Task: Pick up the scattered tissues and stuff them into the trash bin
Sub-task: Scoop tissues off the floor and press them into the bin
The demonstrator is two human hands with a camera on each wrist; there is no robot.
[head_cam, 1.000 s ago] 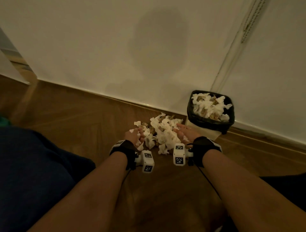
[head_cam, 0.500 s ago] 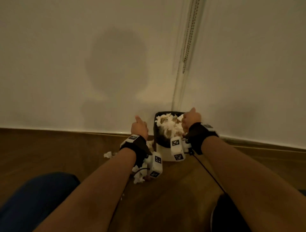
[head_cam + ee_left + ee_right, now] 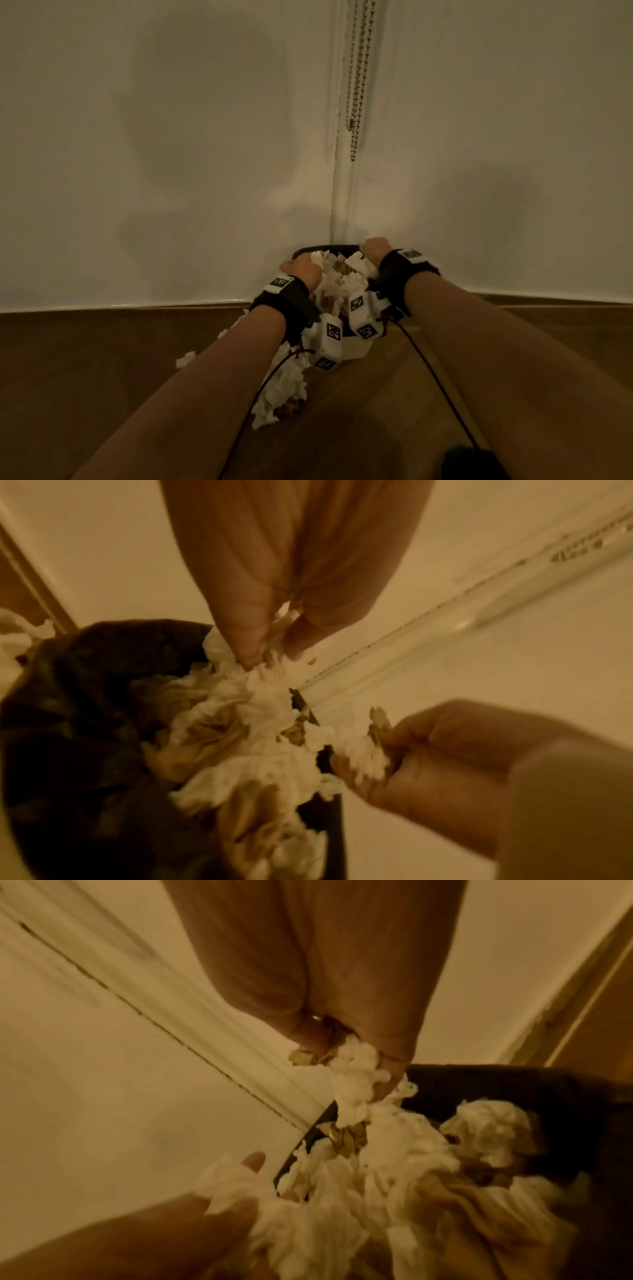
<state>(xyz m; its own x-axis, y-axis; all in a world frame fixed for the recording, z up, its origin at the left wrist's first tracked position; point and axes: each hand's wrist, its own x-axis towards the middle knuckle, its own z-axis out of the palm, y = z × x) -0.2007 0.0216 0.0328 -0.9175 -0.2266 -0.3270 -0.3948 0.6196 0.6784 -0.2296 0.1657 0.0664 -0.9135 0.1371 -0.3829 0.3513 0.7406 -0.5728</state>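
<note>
A black-lined trash bin (image 3: 325,247) stands against the wall, heaped with white and brownish tissues (image 3: 342,277). My left hand (image 3: 301,270) is over its left rim and pinches a wad of tissue (image 3: 263,680) that touches the heap. My right hand (image 3: 376,248) is over the right rim and grips a white wad with brown scraps (image 3: 352,1069). In the left wrist view my left hand (image 3: 272,657) comes down from the top and my right hand (image 3: 428,750) shows at lower right. More scattered tissues (image 3: 284,387) lie on the floor under my left forearm.
The bin sits where a white wall (image 3: 171,171) meets a door frame with a hanging bead chain (image 3: 356,85). A wooden floor (image 3: 102,359) stretches to the left and front. A cable (image 3: 438,383) runs from my right wrist.
Both hands left the floor pile with tissues and moved up and right to the bin. They now sit lower over the bin's heap than half a second ago.
</note>
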